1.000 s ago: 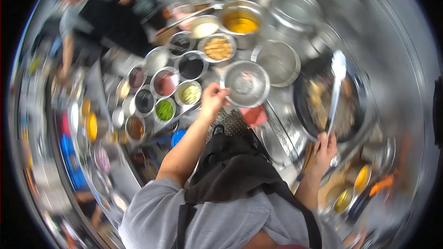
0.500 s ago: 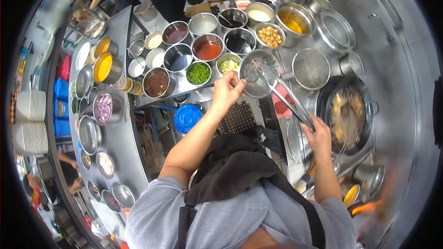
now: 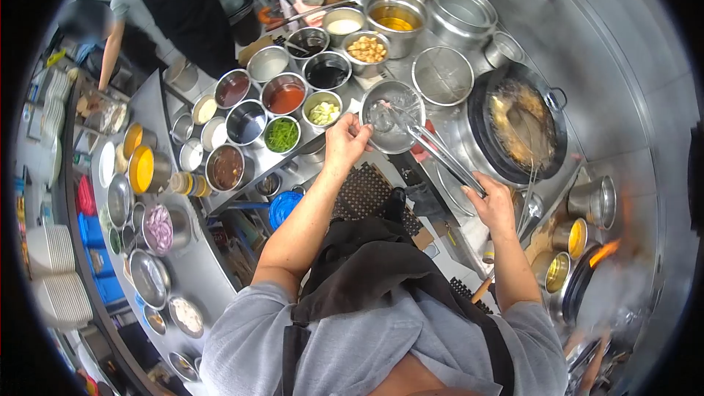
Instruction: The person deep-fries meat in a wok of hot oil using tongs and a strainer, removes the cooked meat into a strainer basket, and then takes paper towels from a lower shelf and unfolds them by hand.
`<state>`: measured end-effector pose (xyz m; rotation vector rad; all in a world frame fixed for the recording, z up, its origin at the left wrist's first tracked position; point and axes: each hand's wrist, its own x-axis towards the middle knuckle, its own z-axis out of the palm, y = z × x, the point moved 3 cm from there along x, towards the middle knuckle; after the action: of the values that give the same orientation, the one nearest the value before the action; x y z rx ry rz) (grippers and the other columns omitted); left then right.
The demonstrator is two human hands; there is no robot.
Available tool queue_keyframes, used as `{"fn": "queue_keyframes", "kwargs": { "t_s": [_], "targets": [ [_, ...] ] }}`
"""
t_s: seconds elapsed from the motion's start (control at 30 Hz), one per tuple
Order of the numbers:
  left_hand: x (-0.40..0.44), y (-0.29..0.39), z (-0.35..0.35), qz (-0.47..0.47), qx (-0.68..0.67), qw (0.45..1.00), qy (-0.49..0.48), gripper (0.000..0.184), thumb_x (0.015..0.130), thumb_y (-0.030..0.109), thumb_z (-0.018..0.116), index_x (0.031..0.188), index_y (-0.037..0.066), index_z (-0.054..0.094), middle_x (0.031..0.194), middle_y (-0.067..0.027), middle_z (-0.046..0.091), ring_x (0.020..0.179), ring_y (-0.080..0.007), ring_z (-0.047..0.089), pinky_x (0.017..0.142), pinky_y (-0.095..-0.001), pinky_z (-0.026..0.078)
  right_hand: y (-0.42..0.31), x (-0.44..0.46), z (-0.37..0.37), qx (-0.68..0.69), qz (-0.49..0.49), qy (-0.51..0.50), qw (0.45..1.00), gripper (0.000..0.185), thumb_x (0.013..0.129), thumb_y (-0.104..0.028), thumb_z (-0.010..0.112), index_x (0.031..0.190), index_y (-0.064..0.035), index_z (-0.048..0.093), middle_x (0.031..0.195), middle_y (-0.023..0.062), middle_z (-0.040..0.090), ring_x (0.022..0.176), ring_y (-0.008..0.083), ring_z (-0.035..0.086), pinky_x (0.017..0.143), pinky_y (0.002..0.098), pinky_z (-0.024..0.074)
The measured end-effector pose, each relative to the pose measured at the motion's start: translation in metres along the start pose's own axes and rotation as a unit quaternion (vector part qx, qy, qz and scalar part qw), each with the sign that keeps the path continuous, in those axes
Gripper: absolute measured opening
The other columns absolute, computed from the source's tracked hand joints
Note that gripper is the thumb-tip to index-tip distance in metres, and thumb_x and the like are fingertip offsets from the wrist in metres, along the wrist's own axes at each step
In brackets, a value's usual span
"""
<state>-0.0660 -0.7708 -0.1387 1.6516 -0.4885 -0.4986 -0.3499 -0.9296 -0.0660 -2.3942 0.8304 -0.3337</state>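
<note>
My left hand (image 3: 346,145) pinches the near-left rim of a metal bowl (image 3: 370,114), which is held in the air and tilted. Metal tongs (image 3: 449,161) are gripped in my right hand (image 3: 490,204), and their tips reach into the bowl. A little pale pink stuff shows at the tips; I cannot make out what it is. Beyond the bowl lies a round mesh strainer (image 3: 443,75). To the right, a wok (image 3: 480,139) holds bubbling oil with browned food, and a wire skimmer (image 3: 532,148) rests in it.
Pots of sauces (image 3: 284,94), chopped greens (image 3: 281,135) and fried pieces (image 3: 367,49) crowd the counter ahead. More bowls, sliced onions (image 3: 158,227) and stacked plates (image 3: 62,301) stand left. Flames (image 3: 605,253) rise at the right. A person in a black apron (image 3: 183,18) stands at the far left.
My view has turned, so the counter and wok appear further left and higher. The bowl and tongs stay in my hands. More of the other person shows.
</note>
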Motion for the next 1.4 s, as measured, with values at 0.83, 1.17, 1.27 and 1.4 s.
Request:
{"fn": "queue_keyframes", "kwargs": {
  "t_s": [0.83,1.17,1.27,1.4],
  "targets": [
    [0.046,-0.03,0.069,-0.102,-0.078,0.991,0.038,0.017,0.085,0.007,0.066,0.076,0.005,0.052,0.067,-0.0039,0.057,0.049,-0.0117,0.056,0.045,-0.0245,0.049,0.233,0.07,-0.151,-0.095,0.161,0.343,0.921,0.047,0.085,-0.028,0.069,0.118,0.0041,0.057,0.093,0.0251,0.067,0.086,0.0371,0.067,0.077,0.0395,0.0503],
    [-0.065,-0.093,-0.072,-0.13,-0.104,0.974,0.154,0.021,0.084,0.008,0.067,0.074,0.005,0.049,0.066,-0.0041,0.055,0.047,-0.0125,0.056,0.043,-0.0253,0.047,0.095,0.117,0.086,0.343,0.285,0.156,0.881,0.05,0.075,-0.031,0.081,0.103,0.0068,0.063,0.067,0.0027,0.055,0.041,0.0075,0.041,0.036,0.0259,0.0292],
    [-0.117,-0.111,-0.118,-0.153,-0.086,0.963,0.203,0.021,0.083,0.008,0.067,0.073,0.005,0.049,0.063,-0.0034,0.053,0.046,-0.0123,0.054,0.043,-0.0253,0.047,0.094,0.156,0.156,0.3,0.315,0.134,0.89,0.045,0.072,-0.035,0.082,0.091,0.0021,0.065,0.06,0.0034,0.055,0.044,0.0099,0.046,0.036,0.0258,0.0318],
    [-0.17,-0.142,-0.172,-0.191,-0.116,0.932,0.285,0.023,0.082,0.008,0.068,0.072,0.005,0.048,0.063,-0.0054,0.056,0.046,-0.0137,0.057,0.041,-0.0264,0.046,0.148,0.221,0.252,-0.052,0.304,0.213,0.927,0.056,0.068,-0.051,0.078,0.08,0.0029,0.07,0.065,0.0118,0.064,0.054,0.0222,0.061,0.045,0.0372,0.0441]
  ]
}}
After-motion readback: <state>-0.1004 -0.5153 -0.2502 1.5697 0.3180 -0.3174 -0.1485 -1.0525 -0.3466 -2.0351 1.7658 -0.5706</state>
